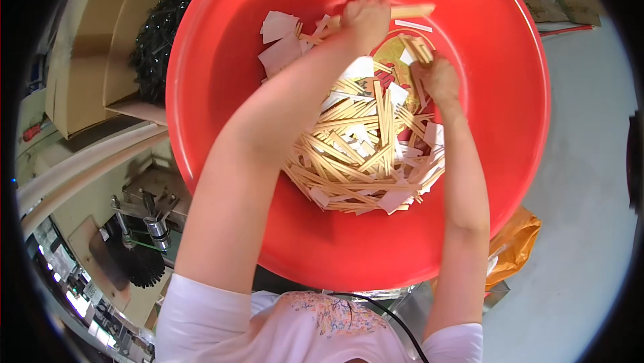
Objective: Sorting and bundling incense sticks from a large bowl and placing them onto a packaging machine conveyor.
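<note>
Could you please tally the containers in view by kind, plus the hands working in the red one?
Red plastic basin, holding wooden sticks and white paper slips: 1
Cardboard boxes at the left: 2
Hands in the basin, left hand and right hand: 2
Total: 5
</note>
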`<state>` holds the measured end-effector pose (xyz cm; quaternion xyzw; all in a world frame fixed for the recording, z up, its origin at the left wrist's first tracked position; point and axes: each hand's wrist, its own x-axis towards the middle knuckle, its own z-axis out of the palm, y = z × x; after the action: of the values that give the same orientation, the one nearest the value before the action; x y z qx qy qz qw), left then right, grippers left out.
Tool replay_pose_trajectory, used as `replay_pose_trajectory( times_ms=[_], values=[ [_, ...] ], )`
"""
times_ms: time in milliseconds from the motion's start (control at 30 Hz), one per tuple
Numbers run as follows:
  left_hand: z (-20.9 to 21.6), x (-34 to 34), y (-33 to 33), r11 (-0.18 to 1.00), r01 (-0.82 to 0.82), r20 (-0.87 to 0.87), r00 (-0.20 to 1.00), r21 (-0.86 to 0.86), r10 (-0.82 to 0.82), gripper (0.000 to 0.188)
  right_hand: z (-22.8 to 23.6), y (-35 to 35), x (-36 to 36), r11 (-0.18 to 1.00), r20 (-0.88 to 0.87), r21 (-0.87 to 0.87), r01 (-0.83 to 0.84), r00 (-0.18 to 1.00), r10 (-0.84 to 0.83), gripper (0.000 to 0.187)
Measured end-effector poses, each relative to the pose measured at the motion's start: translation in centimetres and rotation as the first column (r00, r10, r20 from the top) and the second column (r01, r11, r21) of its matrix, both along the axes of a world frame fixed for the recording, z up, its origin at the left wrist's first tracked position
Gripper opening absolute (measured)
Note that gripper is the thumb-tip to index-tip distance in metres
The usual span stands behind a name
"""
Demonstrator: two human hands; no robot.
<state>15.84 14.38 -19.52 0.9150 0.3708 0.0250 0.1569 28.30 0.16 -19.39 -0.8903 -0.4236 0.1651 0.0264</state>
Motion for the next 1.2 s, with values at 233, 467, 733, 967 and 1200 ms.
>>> replay_pose_trajectory(
  times_ms=[233,467,733,967,1200],
  values=[
    [1.2,-4.6,3.1,0.986,0.134,-0.104,0.984,-0.095,-0.144,0.023,5.3,-3.2,-2.5,0.980,0.106,-0.193,-0.040,0.992,0.061,0.044],
    [-1.0,-6.6,0.3,0.962,0.149,-0.158,0.969,-0.229,-0.188,0.026,3.4,-6.1,-9.7,0.967,-0.184,-0.247,-0.057,0.983,0.011,0.039],
    [-2.3,-7.6,-0.2,0.948,-0.055,-0.029,0.998,-0.313,0.049,0.027,8.5,-7.1,-3.3,0.893,-0.633,0.140,0.427,0.732,-0.251,0.021],
    [-4.5,-9.0,-0.1,0.969,0.218,-0.045,0.976,0.113,-0.214,0.025,2.3,-7.4,-2.9,0.952,0.012,-0.259,-0.162,0.985,0.170,0.041],
    [4.8,-8.2,-0.1,1.000,-0.009,0.154,0.988,-0.019,0.012,0.020,3.5,-8.6,-0.9,0.995,0.264,0.098,-0.018,0.965,-0.008,0.040]
  ],
)
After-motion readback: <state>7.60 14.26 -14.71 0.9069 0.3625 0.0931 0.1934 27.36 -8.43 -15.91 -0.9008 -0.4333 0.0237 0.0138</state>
